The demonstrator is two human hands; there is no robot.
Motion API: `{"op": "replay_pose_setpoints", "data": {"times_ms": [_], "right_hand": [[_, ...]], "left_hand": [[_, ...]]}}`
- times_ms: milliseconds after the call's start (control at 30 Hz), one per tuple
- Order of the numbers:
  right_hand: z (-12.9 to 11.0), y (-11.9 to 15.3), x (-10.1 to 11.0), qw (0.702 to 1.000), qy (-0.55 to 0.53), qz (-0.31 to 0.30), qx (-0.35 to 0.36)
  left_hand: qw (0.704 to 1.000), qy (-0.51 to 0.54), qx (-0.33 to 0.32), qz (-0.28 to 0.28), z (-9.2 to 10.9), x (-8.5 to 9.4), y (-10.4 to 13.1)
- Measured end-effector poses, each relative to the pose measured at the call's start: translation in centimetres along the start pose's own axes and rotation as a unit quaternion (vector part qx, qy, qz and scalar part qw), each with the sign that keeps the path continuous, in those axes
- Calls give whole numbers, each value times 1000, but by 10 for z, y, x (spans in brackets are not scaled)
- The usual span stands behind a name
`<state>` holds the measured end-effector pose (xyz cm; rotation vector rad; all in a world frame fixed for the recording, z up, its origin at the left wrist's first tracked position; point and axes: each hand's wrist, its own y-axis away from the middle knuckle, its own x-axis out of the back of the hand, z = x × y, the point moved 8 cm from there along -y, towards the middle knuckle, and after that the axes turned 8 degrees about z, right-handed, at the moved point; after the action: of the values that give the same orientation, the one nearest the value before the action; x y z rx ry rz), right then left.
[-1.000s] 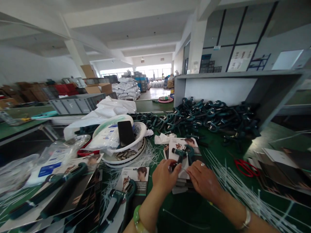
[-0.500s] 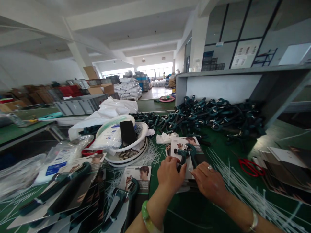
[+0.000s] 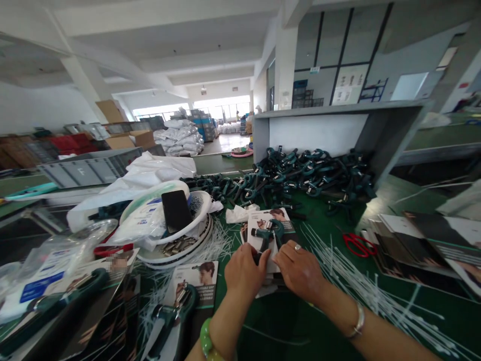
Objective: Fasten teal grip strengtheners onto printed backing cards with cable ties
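A dark green hand grip [image 3: 277,229] lies on a printed card [image 3: 287,222] on top of a small stack of cards. My left hand [image 3: 246,271] is closed round the grip's left handle, its thumb towards the middle. My right hand [image 3: 300,271] is closed at the right handle and the card's lower part; its fingertips are pressed together, and what they pinch is too small to tell. Another hand grip [image 3: 176,311] on a card lies left of my left hand. Further left, more grips on cards [image 3: 71,306] are stacked.
A heap of hand grips [image 3: 311,173] spills from a grey bin [image 3: 398,135] at the back. White cable ties [image 3: 349,276], red scissors [image 3: 358,244] and piled cards [image 3: 424,250] lie right. Left stand white bowls [image 3: 205,205] with a phone [image 3: 176,211] on top.
The view has swung to the right, so most things sit further left in the picture. Both hands stay at the grip on the card, with hardly any movement relative to it.
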<state>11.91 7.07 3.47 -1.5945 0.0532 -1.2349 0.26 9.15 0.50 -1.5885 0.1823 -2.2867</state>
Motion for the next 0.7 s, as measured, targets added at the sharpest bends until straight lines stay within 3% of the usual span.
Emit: {"op": "replay_pose_setpoints", "data": {"times_ms": [400,600,700], "right_hand": [[0,24,-1,1000,-18,-15,6],[6,26,-8,997,-43,-67,3],[7,25,-10,996,-53,-65,-21]], "left_hand": [[999,6,-29,-22,4,0,-2],[999,33,-6,0,-1,-3,2],[999,46,9,-20,-3,-7,0]]}}
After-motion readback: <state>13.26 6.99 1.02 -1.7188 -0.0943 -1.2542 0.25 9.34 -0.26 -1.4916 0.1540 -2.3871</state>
